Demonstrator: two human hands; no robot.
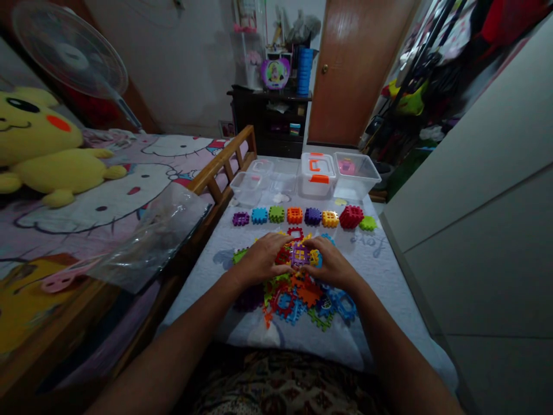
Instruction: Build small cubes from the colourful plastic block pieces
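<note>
1. Purple block: we have it between the two hands, at the pile of loose tiles. Can't tell if it's lifted clear or resting on them.
2. Left hand: curled, thumb and fingers pinching the block's left side.
3. Right hand: mirrors that on the right side. Exact fingertip contact is too small for us to confirm.
4. Key relation: block lies midway between the hands, straight ahead of us. Neither hand reads as nearer. Long axis: we can't call one, gridded face looks close to square.
5. Pile spreads under the hands and toward our lap, mixed colours, tiles overlapping.
6. Row of blocks runs left to right beyond the hands, apart from our block. Green piece ends it on the right.
7. Lidded box and open bin stand side by side behind the row.
</note>
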